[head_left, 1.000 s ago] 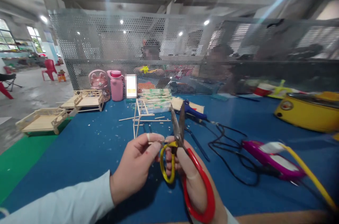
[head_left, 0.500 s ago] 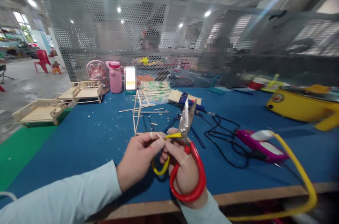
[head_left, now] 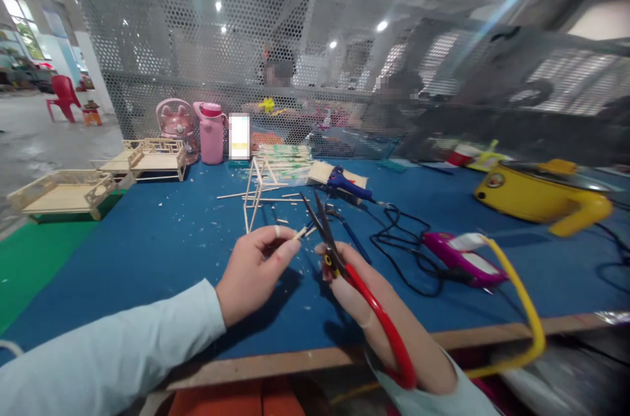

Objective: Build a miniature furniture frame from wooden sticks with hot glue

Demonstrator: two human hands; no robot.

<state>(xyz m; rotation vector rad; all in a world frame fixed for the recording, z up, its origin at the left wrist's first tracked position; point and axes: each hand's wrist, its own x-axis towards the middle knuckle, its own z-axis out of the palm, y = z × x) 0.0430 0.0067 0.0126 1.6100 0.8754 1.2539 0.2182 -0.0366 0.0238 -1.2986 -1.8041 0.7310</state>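
Observation:
My left hand [head_left: 258,271] pinches a short wooden stick [head_left: 299,233] between thumb and forefinger, above the blue table [head_left: 187,278]. Close by on the right, my right hand [head_left: 352,278] is closed on a pair of scissors [head_left: 329,239] with red handles. The dark blades point up and to the left, slightly parted, near the stick but apart from it. Behind my left hand a frame of thin wooden sticks [head_left: 253,199] stands upright on the table. Loose sticks [head_left: 280,199] and small chips lie around it.
Small wooden bed-like models [head_left: 63,196] stand on the left. A pink bottle [head_left: 211,135], a lit phone [head_left: 239,136] and bundled sticks [head_left: 283,160] are at the back. A blue glue gun [head_left: 347,185], purple tool [head_left: 462,260] and yellow pan [head_left: 531,199] lie right; cords cross the table.
My hands have come apart: the right hand with the scissors has moved right, and the blades have turned left. The left hand keeps the stick. The camera view has shifted slightly.

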